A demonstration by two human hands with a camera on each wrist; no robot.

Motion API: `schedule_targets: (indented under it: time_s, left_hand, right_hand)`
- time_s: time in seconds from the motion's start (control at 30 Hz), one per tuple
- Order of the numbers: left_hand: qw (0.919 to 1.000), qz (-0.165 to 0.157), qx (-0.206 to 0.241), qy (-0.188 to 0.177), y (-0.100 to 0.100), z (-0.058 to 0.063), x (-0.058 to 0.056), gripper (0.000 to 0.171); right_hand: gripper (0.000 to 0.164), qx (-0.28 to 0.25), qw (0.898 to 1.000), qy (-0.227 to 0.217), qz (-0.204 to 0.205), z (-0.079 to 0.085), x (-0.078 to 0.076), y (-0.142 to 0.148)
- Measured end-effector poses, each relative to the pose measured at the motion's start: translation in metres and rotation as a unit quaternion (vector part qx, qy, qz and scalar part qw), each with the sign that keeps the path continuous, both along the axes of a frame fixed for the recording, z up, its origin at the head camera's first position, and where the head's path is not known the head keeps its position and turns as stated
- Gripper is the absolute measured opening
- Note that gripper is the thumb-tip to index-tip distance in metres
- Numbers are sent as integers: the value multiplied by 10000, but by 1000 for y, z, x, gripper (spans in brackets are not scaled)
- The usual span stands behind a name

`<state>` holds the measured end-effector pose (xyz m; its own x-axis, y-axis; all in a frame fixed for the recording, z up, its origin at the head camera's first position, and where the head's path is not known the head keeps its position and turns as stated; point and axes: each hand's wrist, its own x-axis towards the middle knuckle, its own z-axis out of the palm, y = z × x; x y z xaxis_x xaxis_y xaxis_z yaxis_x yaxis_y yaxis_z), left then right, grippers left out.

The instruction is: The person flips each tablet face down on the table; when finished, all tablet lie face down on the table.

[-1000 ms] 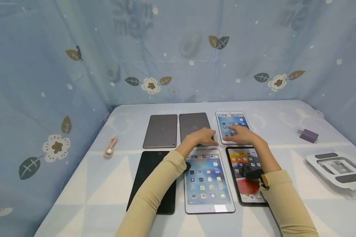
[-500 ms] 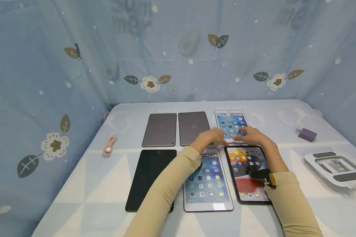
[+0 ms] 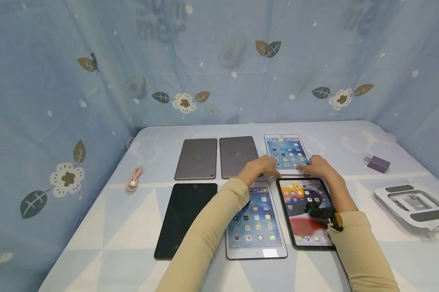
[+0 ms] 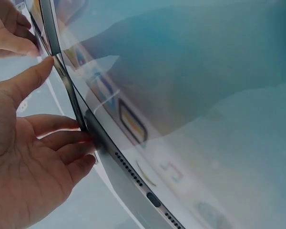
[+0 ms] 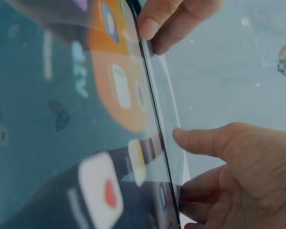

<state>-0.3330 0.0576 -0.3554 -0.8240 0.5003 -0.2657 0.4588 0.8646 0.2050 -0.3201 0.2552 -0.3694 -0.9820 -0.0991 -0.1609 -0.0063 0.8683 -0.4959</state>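
Observation:
My left hand [image 3: 262,166] is at the lower left corner of a small white tablet [image 3: 287,150], its screen lit. On the right, my right hand [image 3: 321,169] lies at the same tablet's lower right corner, thumb over its front bezel. The left wrist view shows the left hand [image 4: 40,152] with thumb and fingers spread along a thin device edge. In the right wrist view the right hand [image 5: 252,167] has its thumb extended and its fingers beside a pale edge. Just below both hands lies a black-framed tablet [image 3: 305,225], screen lit.
Two grey tablets [image 3: 196,159] lie face down at the back left. In front are a dark tablet [image 3: 186,211] and a larger white tablet [image 3: 256,253]. A pink cable [image 3: 134,180] is far left; a purple charger [image 3: 378,164] and a white stand [image 3: 416,205] are right.
The left hand has moved right, from over the grey tablet to the white tablet's corner. The right hand has shifted right, off the screen to the opposite corner. The tablets keep their layout.

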Motion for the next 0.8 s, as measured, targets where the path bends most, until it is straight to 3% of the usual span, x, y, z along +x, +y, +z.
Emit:
schedule_targets:
  time_s: [0.27,0.43,0.57,0.7,0.8]
  left_hand:
    - [9996,199,-128,142,4,1,1,32]
    - [9993,229,-172,232,6,2,4,37]
    - [9996,209,-135,111,3,-1,2,37]
    - [9998,152,-56,94,1,-4,0,43]
    - [9999,140,-4,97,1,-4,0,43]
  right_hand:
    - [63,-526,9974,-118,-478,3,1,-3]
    - [66,-1351,9849,-423,-992,5,0,-2]
    - [61,-1735,9750,-89,-1389,5,0,-2]
    - [54,-1836,9711,302,-1494,5,-1,-1]
    - [48,-2084,9622,545,-1666,6,-2,0]
